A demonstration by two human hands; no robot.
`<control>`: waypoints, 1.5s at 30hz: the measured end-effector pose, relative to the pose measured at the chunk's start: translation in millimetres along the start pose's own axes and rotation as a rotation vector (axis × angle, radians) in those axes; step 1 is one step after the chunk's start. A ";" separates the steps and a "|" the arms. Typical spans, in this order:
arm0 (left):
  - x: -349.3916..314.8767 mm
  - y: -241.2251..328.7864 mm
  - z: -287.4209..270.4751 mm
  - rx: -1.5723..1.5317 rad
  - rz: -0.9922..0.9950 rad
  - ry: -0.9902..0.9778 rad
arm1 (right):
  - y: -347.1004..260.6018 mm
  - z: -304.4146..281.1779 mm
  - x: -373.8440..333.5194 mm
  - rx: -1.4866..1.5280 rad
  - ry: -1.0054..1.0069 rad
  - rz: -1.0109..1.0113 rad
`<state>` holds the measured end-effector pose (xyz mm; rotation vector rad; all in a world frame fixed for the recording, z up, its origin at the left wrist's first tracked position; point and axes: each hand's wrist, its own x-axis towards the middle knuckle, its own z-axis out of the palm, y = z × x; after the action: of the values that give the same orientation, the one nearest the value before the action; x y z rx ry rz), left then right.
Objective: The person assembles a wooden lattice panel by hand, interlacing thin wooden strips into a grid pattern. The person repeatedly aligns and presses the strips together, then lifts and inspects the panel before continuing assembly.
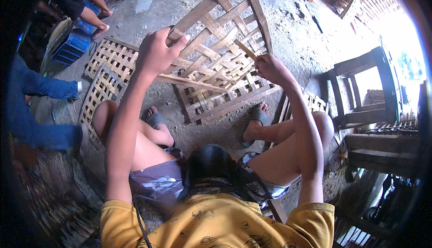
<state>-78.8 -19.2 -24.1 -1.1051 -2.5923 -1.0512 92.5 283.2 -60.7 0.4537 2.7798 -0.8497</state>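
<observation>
Lattice panel (216, 56) between both hands (157, 53) (274, 70)

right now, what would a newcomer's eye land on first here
First, the woven panel at top centre, with the left hand at its edge and the right hand holding a stick. Next, the bright glare at upper right, above a dark wooden frame. Then the blue crate at upper left.

Matt wooden lattice panel (223, 55), rough floor (297, 34)
</observation>
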 end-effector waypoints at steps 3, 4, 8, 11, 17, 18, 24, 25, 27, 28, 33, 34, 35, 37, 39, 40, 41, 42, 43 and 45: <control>-1.0 13.2 -5.7 0.005 -0.096 -0.081 | -6.1 7.9 -1.9 -0.053 0.062 0.097; -1.7 12.2 -5.8 -0.007 -0.092 -0.075 | -7.6 13.2 1.0 -0.141 0.074 0.099; 1.4 15.8 0.3 -0.014 -0.051 -0.064 | 0.5 9.9 -2.2 -0.235 0.090 0.003; -1.1 19.2 -4.8 0.018 -0.064 -0.073 | -1.5 8.0 2.4 -0.003 0.023 -0.080; -3.6 13.9 -4.0 -0.023 -0.032 -0.041 | -7.9 3.9 -1.3 -0.122 0.091 0.067; -3.1 13.6 -4.2 -0.015 -0.019 -0.034 | -8.7 -0.5 -1.6 -0.076 0.077 0.084; -1.4 16.7 -4.1 -0.029 -0.033 -0.056 | 11.2 -18.5 -8.0 -0.091 -0.028 -0.061; -1.6 17.1 -4.4 -0.027 -0.038 -0.054 | 12.9 -21.3 -9.9 -0.189 -0.111 -0.099; -2.7 17.6 -4.9 -0.022 -0.048 -0.050 | 14.0 -21.1 -11.5 -0.213 -0.160 -0.073; -3.4 15.9 -5.2 -0.014 -0.048 -0.045 | 12.9 -21.1 -12.8 -0.226 -0.185 -0.062; -1.4 14.1 -3.4 -0.023 -0.063 -0.049 | 21.0 -15.9 -8.2 -0.031 -0.078 -0.086; -1.6 10.4 -2.9 -0.030 -0.063 -0.048 | 21.6 -14.0 -5.0 -0.062 -0.110 -0.084; -2.0 4.9 -1.4 -0.037 -0.063 -0.046 | 18.6 -12.0 -1.8 -0.092 -0.141 -0.081; -0.6 3.8 0.2 -0.044 -0.061 -0.048 | 24.1 -2.5 7.5 -0.290 -0.105 -0.026; 1.7 10.6 0.5 -0.047 -0.056 -0.053 | 34.2 2.5 9.7 -0.399 -0.073 0.151; 0.2 10.3 -1.3 -0.044 -0.060 -0.054 | 29.8 6.3 10.3 -0.401 -0.062 0.279; -1.0 11.0 -2.3 -0.042 -0.064 -0.054 | 27.0 7.6 9.2 -0.409 -0.010 0.266; -1.5 10.4 -3.9 -0.041 -0.068 -0.055 | 23.3 7.5 11.0 -0.376 -0.011 0.254; -1.5 9.8 -3.5 -0.019 -0.067 -0.060 | 22.2 4.1 11.1 -0.353 -0.015 0.247; -1.2 7.8 -3.3 0.026 -0.067 -0.071 | 19.0 2.1 9.9 -0.342 0.024 0.220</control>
<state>-73.2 -18.2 -17.7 -1.0759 -2.7087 -1.0058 90.0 299.2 -74.8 0.6899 2.7503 -0.3148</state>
